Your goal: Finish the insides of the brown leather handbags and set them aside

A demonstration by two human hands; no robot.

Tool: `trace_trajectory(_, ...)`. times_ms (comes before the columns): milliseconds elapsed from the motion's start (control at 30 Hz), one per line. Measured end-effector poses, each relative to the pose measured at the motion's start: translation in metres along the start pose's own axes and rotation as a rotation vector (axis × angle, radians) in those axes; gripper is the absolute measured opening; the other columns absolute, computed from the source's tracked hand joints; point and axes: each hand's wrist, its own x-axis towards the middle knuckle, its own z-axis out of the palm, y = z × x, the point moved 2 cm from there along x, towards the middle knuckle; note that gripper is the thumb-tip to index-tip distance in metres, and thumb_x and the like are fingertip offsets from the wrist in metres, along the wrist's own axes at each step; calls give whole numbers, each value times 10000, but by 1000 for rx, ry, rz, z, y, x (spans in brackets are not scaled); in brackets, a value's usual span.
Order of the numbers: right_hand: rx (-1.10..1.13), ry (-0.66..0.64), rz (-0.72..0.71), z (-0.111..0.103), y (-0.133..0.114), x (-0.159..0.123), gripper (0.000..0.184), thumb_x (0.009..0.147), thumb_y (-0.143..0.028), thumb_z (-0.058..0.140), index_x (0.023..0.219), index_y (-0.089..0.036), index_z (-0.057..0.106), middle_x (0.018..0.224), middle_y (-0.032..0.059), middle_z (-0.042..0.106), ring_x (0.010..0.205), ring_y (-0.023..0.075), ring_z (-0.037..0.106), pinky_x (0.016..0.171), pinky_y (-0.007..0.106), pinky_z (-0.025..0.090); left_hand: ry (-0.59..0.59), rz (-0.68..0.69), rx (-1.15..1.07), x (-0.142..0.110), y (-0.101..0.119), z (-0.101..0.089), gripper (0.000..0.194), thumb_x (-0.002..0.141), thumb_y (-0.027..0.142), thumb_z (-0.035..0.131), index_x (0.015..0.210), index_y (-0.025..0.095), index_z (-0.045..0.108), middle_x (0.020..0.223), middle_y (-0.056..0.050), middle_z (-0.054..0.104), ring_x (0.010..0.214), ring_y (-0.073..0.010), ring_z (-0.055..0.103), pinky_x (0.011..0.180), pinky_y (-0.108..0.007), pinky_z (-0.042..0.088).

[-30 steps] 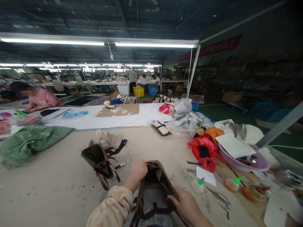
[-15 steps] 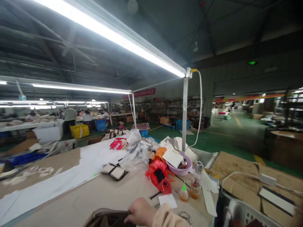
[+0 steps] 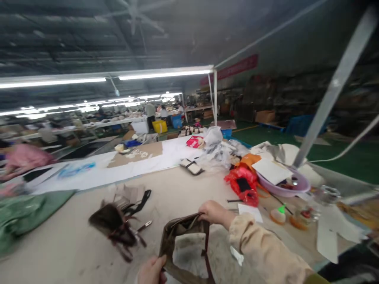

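Note:
A brown bag [image 3: 168, 240] with an open top hangs between both hands over the near side of the table [image 3: 74, 252]. Through its opening a pale, smudged surface shows; whether that is lining or the table I cannot tell. My right hand [image 3: 214, 213] pinches the bag's far rim, its beige sleeve reaching in from the right. At the near left rim my left hand [image 3: 152, 270] grips the edge, partly cut off by the frame. To the left lies a dark brown strapped bag piece [image 3: 109, 221], blurred, with straps and a metal-tipped piece beside it.
Green fabric [image 3: 29, 213] lies at the left. On the right are a red plastic bag [image 3: 245, 185], a lilac basin [image 3: 299, 183], a green-tipped bottle [image 3: 278, 215] and a glass jar [image 3: 302, 219]. A metal post [image 3: 334, 86] rises behind. A co-worker in pink [image 3: 26, 157] is at far left.
The view has swung left and down. The brown bag now shows more fully, and my left hand has come into view on its rim. My right hand still holds it.

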Motion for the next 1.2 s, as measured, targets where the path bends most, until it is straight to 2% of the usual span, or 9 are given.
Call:
trace_trajectory(100, 59, -22, -45, 42, -4, -7, 208, 760, -324, 531, 773, -202, 699, 724, 47, 689, 682, 153, 593, 593, 214, 375, -11, -117, -14, -18, -26, 16, 340, 725, 457, 328, 531, 198, 434, 383, 0, 503, 356, -135, 481, 422, -244, 386)
trace_trajectory(200, 110, -6, -25, 61, -8, -13, 218, 773, -288, 495, 798, -207, 695, 757, 43, 689, 716, 152, 597, 630, 216, 386, -81, -116, 212, -29, -22, 10, 350, 769, 425, 307, 560, 185, 453, 420, -8, 526, 377, -137, 497, 432, -239, 370)
trace_trajectory(267, 127, 0, -19, 62, -10, -14, 221, 774, -282, 487, 803, -209, 694, 758, 40, 688, 720, 150, 595, 641, 216, 387, -52, -16, 486, -37, -3, -3, 343, 764, 446, 374, 583, 179, 490, 511, -25, 572, 492, -166, 558, 500, -258, 396)
trace_trajectory(400, 140, -14, -37, 59, -12, -13, 215, 765, -285, 499, 806, -207, 695, 759, 41, 688, 718, 149, 591, 639, 214, 382, 236, 292, 828, -48, 55, -19, 241, 725, 423, 530, 813, 202, 576, 795, -53, 614, 826, -219, 565, 729, -320, 408)
trace_trajectory(533, 155, -20, -38, 58, -14, -11, 218, 757, -325, 519, 805, -213, 700, 733, 37, 686, 693, 148, 588, 610, 211, 374, 158, 709, 795, -36, 94, 6, 321, 658, 414, 649, 942, 270, 607, 1127, -61, 513, 1116, -252, 407, 973, -411, 267)
trace_trajectory(700, 165, -9, -8, 60, -13, -7, 226, 748, -368, 534, 809, -227, 700, 725, 28, 683, 678, 148, 584, 586, 213, 367, 71, 706, 857, 0, 91, 35, 402, 546, 452, 729, 886, 259, 634, 1311, -60, 374, 1273, -332, 193, 1014, -558, 93)
trace_trajectory(933, 306, -8, -28, 63, -10, -6, 261, 743, -374, 549, 929, -242, 676, 824, 17, 686, 755, 160, 587, 654, 230, 395, -11, 710, 778, 26, 80, 29, 151, 797, 287, 509, 782, 201, 632, 1011, -39, 593, 953, -171, 518, 932, -364, 321)
trace_trajectory(1033, 446, 0, -66, 64, -8, -6, 307, 773, -384, 516, 1027, -260, 635, 882, 4, 680, 777, 154, 587, 678, 232, 409, 7, 705, 720, 35, 78, 26, 143, 803, 246, 488, 785, 175, 610, 848, -34, 607, 829, -138, 538, 777, -254, 396)
trace_trajectory(1200, 493, 44, -64, 68, -4, 0, 315, 804, -401, 475, 1003, -232, 650, 910, 20, 679, 815, 164, 584, 732, 249, 418, 22, 657, 715, 48, 79, 27, 180, 824, 242, 445, 767, 153, 591, 823, -49, 585, 787, -137, 533, 718, -229, 399)
